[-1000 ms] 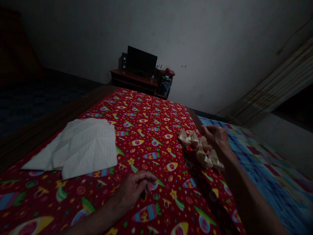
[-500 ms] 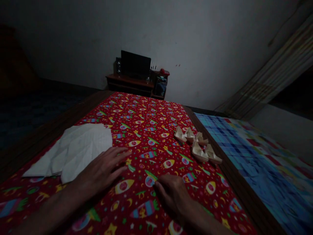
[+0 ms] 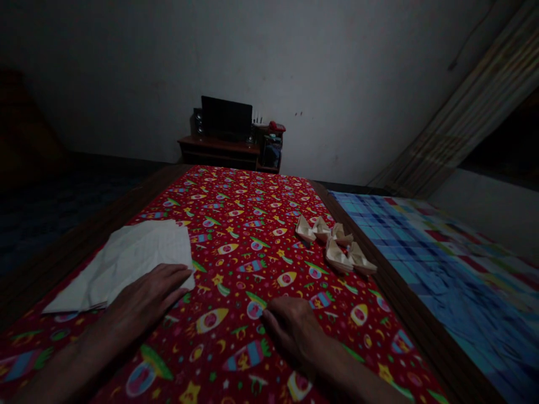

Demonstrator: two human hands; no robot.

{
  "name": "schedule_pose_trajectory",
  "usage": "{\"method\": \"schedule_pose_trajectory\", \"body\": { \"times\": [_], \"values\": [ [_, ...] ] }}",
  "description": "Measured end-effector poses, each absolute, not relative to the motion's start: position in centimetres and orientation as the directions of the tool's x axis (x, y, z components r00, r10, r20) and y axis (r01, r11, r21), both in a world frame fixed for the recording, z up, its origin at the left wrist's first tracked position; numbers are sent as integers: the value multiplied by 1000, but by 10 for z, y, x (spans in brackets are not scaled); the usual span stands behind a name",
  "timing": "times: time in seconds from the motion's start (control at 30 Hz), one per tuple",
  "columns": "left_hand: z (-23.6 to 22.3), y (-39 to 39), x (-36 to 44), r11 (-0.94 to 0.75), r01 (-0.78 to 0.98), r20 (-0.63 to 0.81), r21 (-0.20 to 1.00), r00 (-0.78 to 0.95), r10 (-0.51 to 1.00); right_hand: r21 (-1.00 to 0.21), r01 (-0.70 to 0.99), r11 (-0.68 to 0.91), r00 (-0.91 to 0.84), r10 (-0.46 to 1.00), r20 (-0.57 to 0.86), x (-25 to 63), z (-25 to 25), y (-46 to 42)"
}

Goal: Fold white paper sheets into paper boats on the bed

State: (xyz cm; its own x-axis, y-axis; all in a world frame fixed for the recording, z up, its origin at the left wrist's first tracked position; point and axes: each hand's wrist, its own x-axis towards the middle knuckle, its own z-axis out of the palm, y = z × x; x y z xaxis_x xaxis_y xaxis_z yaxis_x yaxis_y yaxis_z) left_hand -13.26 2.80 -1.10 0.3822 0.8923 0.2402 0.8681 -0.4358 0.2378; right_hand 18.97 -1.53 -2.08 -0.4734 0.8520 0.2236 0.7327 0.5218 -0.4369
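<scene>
A stack of whitish paper sheets [image 3: 138, 247], uneven at its edges, lies on the red patterned cloth [image 3: 248, 264] to the left. Over the stack's near right corner rests my left hand [image 3: 154, 292], its fingers stretched out, the thumb a little apart. My right hand [image 3: 295, 325] lies on the cloth in front of me with the fingers curled in; whether anything is inside them is hidden. Beyond it, on the right, several folded paper boats [image 3: 339, 255] in light brown sit close together.
Brown wooden edges [image 3: 387, 292] flank the cloth. At the far end a dark monitor [image 3: 227, 116] stands on a wooden desk [image 3: 219, 147], beside a red telephone [image 3: 277, 127]. A bed with a blue checked cover [image 3: 404, 252] lies to the right, below a curtain [image 3: 446, 129].
My left hand has drawn back to the left, from beside the paper onto the stack's corner. The view has shifted slightly. My right hand stays curled in the same place.
</scene>
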Motion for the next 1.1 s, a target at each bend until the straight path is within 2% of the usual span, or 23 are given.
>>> {"method": "schedule_pose_trajectory", "body": {
  "times": [0.43,0.7,0.93,1.03,1.1],
  "values": [
    [12,24,-121,-387,890,-30,242,405,914,-444,747,495,-460,867,191,190,-23,-16],
    [10,17,-125,-427,860,62,279,427,902,-416,738,531,-480,847,231,192,-29,-13],
    [11,29,-130,-299,861,59,411,302,951,-415,741,528,-476,849,230,191,-25,-15],
    [6,39,-139,-215,897,100,387,191,977,-429,739,520,-474,853,218,190,-22,-15],
    [6,39,-141,-199,924,161,325,153,975,-434,740,513,-469,857,214,190,-21,-15]
  ]
}}
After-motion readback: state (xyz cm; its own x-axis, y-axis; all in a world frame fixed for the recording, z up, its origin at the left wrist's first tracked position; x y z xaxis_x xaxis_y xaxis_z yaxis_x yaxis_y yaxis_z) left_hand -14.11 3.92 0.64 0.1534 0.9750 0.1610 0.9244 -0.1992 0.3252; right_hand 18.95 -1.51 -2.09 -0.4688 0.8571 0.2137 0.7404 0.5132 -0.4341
